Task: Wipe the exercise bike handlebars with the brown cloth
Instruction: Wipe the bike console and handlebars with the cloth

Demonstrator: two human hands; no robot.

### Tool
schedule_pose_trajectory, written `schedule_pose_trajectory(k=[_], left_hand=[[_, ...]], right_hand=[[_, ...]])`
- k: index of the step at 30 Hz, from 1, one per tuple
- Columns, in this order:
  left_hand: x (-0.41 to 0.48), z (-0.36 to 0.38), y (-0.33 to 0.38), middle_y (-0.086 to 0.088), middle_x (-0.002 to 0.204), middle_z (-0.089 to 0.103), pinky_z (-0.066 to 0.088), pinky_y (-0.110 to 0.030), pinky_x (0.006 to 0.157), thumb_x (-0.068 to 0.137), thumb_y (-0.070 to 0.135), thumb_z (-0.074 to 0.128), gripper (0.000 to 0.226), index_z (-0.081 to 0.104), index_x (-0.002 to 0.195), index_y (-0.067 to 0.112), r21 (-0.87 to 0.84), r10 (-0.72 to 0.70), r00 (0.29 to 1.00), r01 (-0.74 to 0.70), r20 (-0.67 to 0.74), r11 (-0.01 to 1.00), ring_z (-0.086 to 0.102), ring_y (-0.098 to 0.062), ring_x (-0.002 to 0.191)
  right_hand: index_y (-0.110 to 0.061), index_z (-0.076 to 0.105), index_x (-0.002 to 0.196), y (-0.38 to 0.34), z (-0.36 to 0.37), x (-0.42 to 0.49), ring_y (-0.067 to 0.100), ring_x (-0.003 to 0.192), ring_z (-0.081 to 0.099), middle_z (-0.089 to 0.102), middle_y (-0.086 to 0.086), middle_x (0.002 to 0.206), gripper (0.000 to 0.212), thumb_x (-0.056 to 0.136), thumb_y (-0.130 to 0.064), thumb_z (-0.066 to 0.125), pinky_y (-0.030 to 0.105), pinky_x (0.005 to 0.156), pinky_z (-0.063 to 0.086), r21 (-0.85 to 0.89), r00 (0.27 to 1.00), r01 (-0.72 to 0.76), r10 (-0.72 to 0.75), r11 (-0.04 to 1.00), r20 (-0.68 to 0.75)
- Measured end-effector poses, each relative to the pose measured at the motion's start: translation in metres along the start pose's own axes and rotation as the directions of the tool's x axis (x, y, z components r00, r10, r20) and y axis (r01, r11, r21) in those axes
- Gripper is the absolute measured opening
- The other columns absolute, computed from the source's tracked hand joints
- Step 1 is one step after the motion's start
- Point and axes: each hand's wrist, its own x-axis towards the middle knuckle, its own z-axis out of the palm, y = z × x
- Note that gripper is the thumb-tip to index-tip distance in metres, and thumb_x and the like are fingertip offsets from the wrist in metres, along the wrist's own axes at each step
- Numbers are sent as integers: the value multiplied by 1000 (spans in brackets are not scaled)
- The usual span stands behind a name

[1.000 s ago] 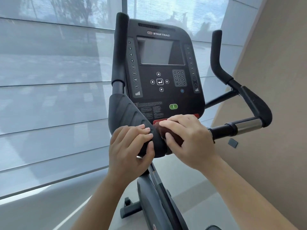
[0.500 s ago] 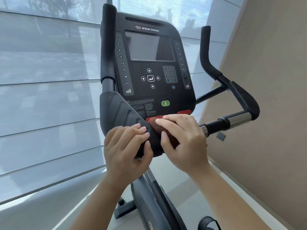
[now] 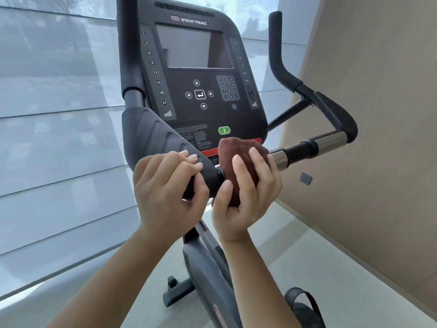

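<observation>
The black exercise bike handlebars [image 3: 331,140] run across the frame below the console [image 3: 198,74]. My left hand [image 3: 165,195] is wrapped around the inner end of the ribbed left pad [image 3: 151,136]. My right hand [image 3: 246,197] holds the bunched brown cloth [image 3: 238,152] from below, palm turned up, pressed around the bar's centre just right of the left pad. The cloth covers the bar up to a chrome sleeve [image 3: 280,159]. The right grip curves up to an upright horn [image 3: 275,48].
A window with pale blinds [image 3: 59,138] fills the left side. A beige wall [image 3: 378,138] stands close on the right with a small dark plate [image 3: 305,178] on it. The bike frame [image 3: 208,268] and a pedal strap [image 3: 305,306] are below my arms.
My right hand has turned from lying over the cloth to cupping it from underneath, so the cloth now shows on top of the bar. The left hand keeps its grip.
</observation>
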Motion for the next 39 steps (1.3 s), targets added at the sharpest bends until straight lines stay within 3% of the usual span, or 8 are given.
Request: schedule_pose_trajectory(k=[3, 7, 12, 18, 25, 30, 33, 39], left_hand=[[0, -2, 0, -7, 75, 70, 42, -34, 72, 80, 8, 53, 22, 68, 65, 2, -20, 4, 1000, -4, 26, 1000, 66, -28, 71], [-2, -3, -1, -8, 74, 69, 41, -35, 71, 81, 10, 52, 22, 67, 66, 3, -23, 0, 999, 1, 34, 1000, 66, -28, 71], [-2, -2, -3, -6, 73, 70, 42, -33, 71, 82, 10, 52, 24, 67, 64, 4, -34, 20, 1000, -20, -1, 999, 67, -27, 70], [-3, -3, -5, -5, 78, 71, 42, -31, 76, 83, 11, 55, 22, 69, 69, 4, -74, 15, 1000, -15, 12, 997, 63, -19, 81], [-5, -7, -6, -5, 83, 72, 44, -35, 78, 85, 14, 55, 21, 70, 74, 5, -107, 10, 999, -5, 45, 994, 65, -22, 84], [-4, -7, -6, -5, 84, 72, 45, -35, 79, 85, 14, 57, 21, 71, 73, 5, -131, -14, 999, 20, 51, 991, 68, -24, 83], [-4, -10, -6, -5, 86, 72, 45, -35, 81, 85, 15, 57, 20, 72, 75, 5, -135, -23, 996, 34, 86, 990, 66, -22, 86], [-5, -17, -6, -8, 95, 71, 40, -35, 91, 85, 16, 55, 21, 72, 86, 3, -140, -29, 980, 57, 197, 989, 58, -19, 99]], right_hand=[[-10, 56, 106, 28, -7, 7, 39, 112, 50, 55, 18, 115, 25, 86, -17, 43, 45, 100, 41, -40, 998, 55, -55, 998, -6], [-4, 55, 107, 48, -5, 20, 52, 104, 52, 57, 30, 111, 29, 80, -7, 43, 60, 91, 43, -81, 989, -124, 116, 989, -96], [-4, 54, 111, 13, 7, -2, 43, 117, 46, 53, 20, 122, 34, 79, -11, 44, 54, 98, 41, -51, 973, -172, 162, 984, -166], [-5, 53, 111, 31, -7, 1, 43, 115, 46, 52, 20, 120, 32, 85, -20, 42, 47, 102, 39, -94, 1000, 2, -3, 996, -13], [1, 65, 105, 45, -20, 34, 44, 105, 54, 62, 24, 112, 35, 82, -13, 43, 52, 95, 42, -237, 988, -89, 115, 967, 100], [-11, 59, 109, 10, -17, 21, 35, 109, 54, 61, 10, 117, 29, 89, -22, 42, 42, 101, 39, -62, 953, 162, -140, 985, 269], [-7, 61, 107, 28, -23, 38, 38, 102, 58, 64, 17, 109, 29, 88, -19, 43, 40, 97, 43, -72, 918, 235, -197, 969, 344], [0, 66, 106, 83, -45, 74, 42, 98, 56, 64, 19, 109, 33, 84, -15, 46, 32, 94, 38, -314, 892, 54, 96, 948, 442]])
